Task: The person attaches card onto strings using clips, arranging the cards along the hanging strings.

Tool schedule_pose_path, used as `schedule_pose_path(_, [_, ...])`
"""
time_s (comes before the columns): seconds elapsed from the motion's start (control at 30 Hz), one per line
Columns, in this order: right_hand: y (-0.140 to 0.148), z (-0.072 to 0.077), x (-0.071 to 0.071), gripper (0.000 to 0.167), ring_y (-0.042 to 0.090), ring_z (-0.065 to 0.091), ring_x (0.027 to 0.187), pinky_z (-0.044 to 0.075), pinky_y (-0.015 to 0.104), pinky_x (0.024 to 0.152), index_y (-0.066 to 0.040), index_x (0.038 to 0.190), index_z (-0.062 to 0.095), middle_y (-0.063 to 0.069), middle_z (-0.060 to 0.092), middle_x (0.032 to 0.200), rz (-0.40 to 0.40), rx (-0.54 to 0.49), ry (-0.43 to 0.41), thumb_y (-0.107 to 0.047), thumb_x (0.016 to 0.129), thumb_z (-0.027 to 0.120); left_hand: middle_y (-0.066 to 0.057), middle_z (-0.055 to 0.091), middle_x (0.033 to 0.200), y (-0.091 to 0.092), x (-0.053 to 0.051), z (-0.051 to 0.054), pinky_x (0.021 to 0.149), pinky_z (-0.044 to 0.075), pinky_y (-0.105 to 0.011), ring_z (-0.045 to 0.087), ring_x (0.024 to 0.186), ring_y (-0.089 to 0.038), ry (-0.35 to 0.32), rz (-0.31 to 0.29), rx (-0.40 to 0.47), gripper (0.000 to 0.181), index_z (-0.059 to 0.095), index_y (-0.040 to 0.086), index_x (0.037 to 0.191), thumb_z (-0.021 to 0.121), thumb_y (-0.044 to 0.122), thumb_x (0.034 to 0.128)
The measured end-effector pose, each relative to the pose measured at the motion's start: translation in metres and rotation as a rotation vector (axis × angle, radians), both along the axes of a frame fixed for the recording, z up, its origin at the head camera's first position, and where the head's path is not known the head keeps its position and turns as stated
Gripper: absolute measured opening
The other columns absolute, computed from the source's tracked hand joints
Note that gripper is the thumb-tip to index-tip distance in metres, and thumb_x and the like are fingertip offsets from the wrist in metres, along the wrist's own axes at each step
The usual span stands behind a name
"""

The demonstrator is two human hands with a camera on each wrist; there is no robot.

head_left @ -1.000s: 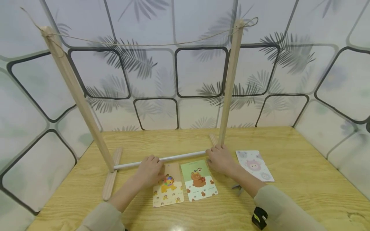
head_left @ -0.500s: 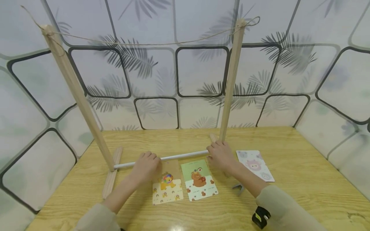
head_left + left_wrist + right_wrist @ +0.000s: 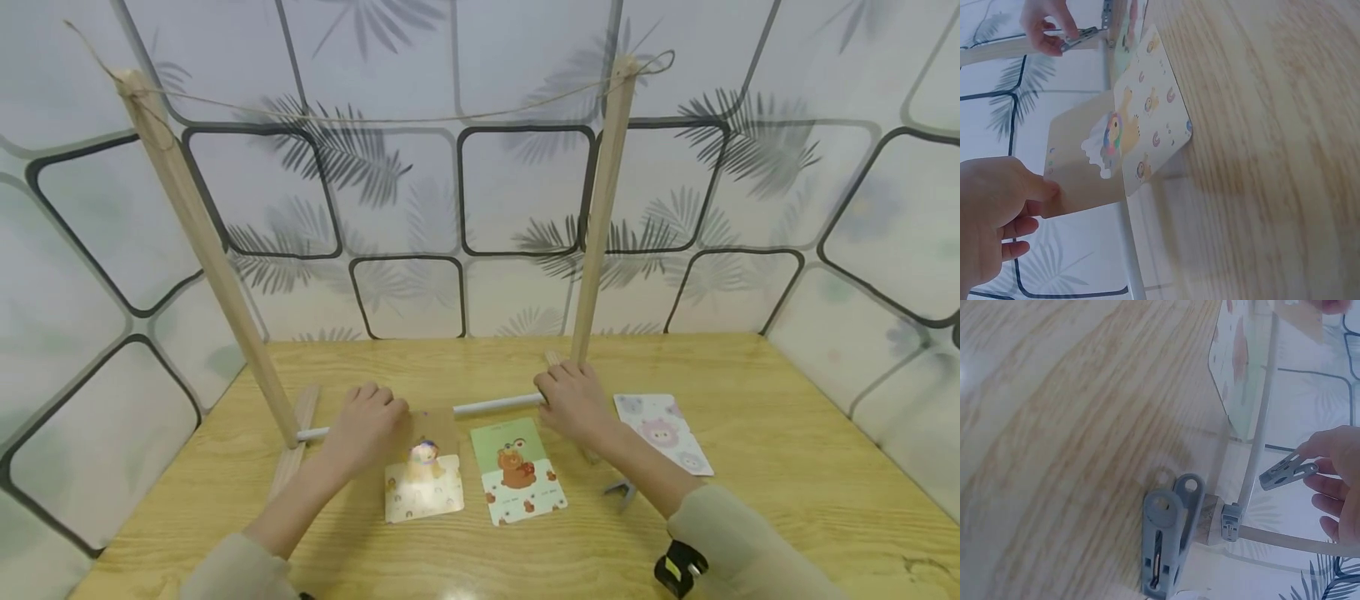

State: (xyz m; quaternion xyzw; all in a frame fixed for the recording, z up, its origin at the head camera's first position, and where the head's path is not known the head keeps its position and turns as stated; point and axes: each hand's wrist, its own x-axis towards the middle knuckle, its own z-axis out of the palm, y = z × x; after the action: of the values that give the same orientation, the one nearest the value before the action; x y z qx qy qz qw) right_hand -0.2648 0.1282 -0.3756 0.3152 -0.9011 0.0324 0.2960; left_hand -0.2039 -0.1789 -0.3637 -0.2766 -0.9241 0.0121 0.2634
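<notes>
My left hand (image 3: 367,425) pinches the tan upper corner of a folded lion card (image 3: 1147,106) between thumb and fingers. In the left wrist view the card stands bent at its fold, its tan half raised above the table. My right hand (image 3: 576,404) is by the right post and holds a grey clothespin (image 3: 1285,473) at its handle end, seen in the right wrist view. Between the hands a green-and-white bear card (image 3: 521,479) lies flat. Another grey clothespin (image 3: 1163,544) lies on the table near my right forearm.
A wooden frame has a left post (image 3: 210,258), a right post (image 3: 602,225), a sagging string (image 3: 405,120) between their tops and a white crossbar (image 3: 498,404) low down. A pink-and-white card (image 3: 663,433) lies at the right. A black object (image 3: 678,569) sits near the right sleeve.
My left hand has moved slightly left and up with the lion card, which has shifted and lifted so that it covers part of the crossbar. My right hand has risen slightly near the post.
</notes>
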Motion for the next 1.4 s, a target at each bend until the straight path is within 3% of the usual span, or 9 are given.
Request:
schedule_pose_path(0.23, [0.001, 0.008, 0.004, 0.020, 0.026, 0.055, 0.085, 0.043, 0.042, 0.077, -0.008, 0.090, 0.066, 0.006, 0.063, 0.084, 0.012, -0.009, 0.001, -0.009, 0.070, 0.071, -0.003, 0.054, 0.071, 0.000, 0.001, 0.009, 0.069, 0.039, -0.037, 0.044, 0.068, -0.020, 0.040, 0.024, -0.001, 0.008, 0.063, 0.005, 0.079, 0.070, 0.002, 0.0763])
schedule_pose_path(0.57, [0.001, 0.022, 0.008, 0.025, 0.025, 0.054, 0.091, 0.042, 0.043, 0.080, -0.007, 0.097, 0.065, 0.005, 0.062, 0.091, -0.010, 0.013, -0.060, -0.015, 0.074, 0.071, -0.004, 0.058, 0.076, 0.003, 0.010, 0.029, 0.072, 0.041, -0.037, 0.049, 0.073, -0.022, 0.057, 0.054, -0.045, 0.020, 0.063, 0.005, 0.081, 0.074, -0.005, 0.0676])
schedule_pose_path(0.73, [0.000, 0.028, 0.009, 0.027, 0.026, 0.055, 0.093, 0.041, 0.042, 0.079, -0.007, 0.099, 0.065, 0.006, 0.063, 0.093, -0.016, 0.013, -0.071, -0.017, 0.075, 0.070, -0.004, 0.058, 0.075, 0.003, 0.012, 0.037, 0.071, 0.042, -0.037, 0.050, 0.073, -0.022, 0.080, 0.055, -0.022, 0.011, 0.063, 0.005, 0.080, 0.069, -0.002, 0.0741])
schedule_pose_path(0.93, [-0.001, 0.035, 0.006, 0.029, 0.027, 0.056, 0.091, 0.042, 0.042, 0.074, -0.005, 0.098, 0.064, 0.008, 0.064, 0.093, 0.028, -0.036, -0.030, -0.015, 0.073, 0.073, -0.006, 0.062, 0.076, -0.001, 0.012, 0.052, 0.070, 0.043, -0.038, 0.056, 0.075, -0.025, 0.162, 0.057, 0.024, 0.004, 0.065, 0.004, 0.080, 0.067, 0.001, 0.0780])
schedule_pose_path(1.1, [-0.003, 0.043, 0.004, 0.029, 0.027, 0.055, 0.088, 0.042, 0.041, 0.071, -0.003, 0.097, 0.064, 0.008, 0.063, 0.090, 0.088, -0.060, 0.045, -0.014, 0.071, 0.074, -0.008, 0.062, 0.078, -0.008, 0.012, 0.067, 0.070, 0.041, -0.039, 0.055, 0.076, -0.027, 0.142, 0.073, 0.082, 0.005, 0.065, 0.002, 0.082, 0.066, -0.001, 0.0775])
schedule_pose_path(1.4, [-0.009, 0.068, 0.004, 0.030, 0.028, 0.055, 0.088, 0.043, 0.043, 0.074, -0.003, 0.098, 0.065, 0.009, 0.063, 0.090, 0.166, -0.091, 0.132, -0.012, 0.071, 0.076, -0.011, 0.061, 0.077, -0.024, 0.005, 0.090, 0.067, 0.038, -0.042, 0.051, 0.074, -0.031, 0.247, 0.137, 0.136, 0.007, 0.067, 0.001, 0.082, 0.062, -0.003, 0.0792])
